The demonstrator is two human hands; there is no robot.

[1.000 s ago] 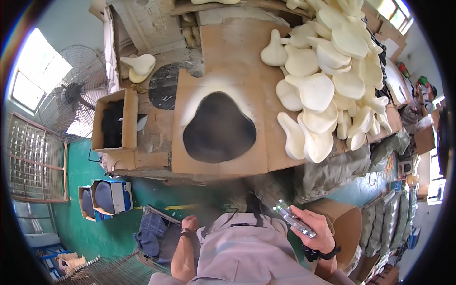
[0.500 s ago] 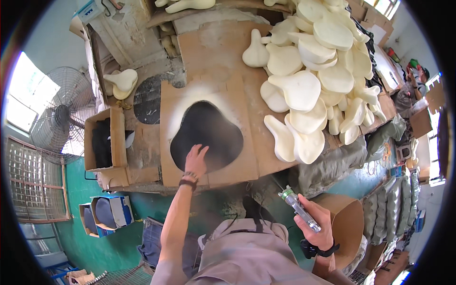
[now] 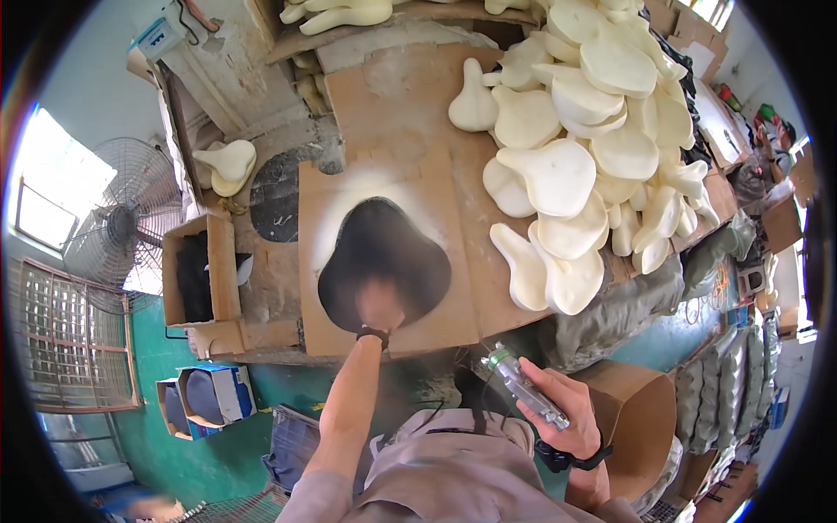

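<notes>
A black, rounded three-lobed sheet point(image 3: 410, 257), shaped like a bicycle saddle, lies flat on a cardboard square with a whitish haze around its upper edge. Over its lower part is my left hand point(image 3: 381, 303), smeared by motion, so its fingers do not show clearly. My right hand point(image 3: 568, 408), off to the right in front of my body, is closed around a silver spray gun point(image 3: 526, 385) with a green ring near its nozzle. The gun's nozzle points up and to the left, beyond the table's front edge.
Pale foam saddle pads point(image 3: 558, 179) are heaped on the table's right side. A cardboard box point(image 3: 225, 270) holding black pieces stands at left, near a large fan point(image 3: 122, 222). An open carton point(image 3: 636, 418) is beside my right arm. Another person point(image 3: 776, 144) is far right.
My left hand has shifted right across the black sheet's lower part and become blurred. The spray gun in my right hand has moved slightly left and tilted flatter.
</notes>
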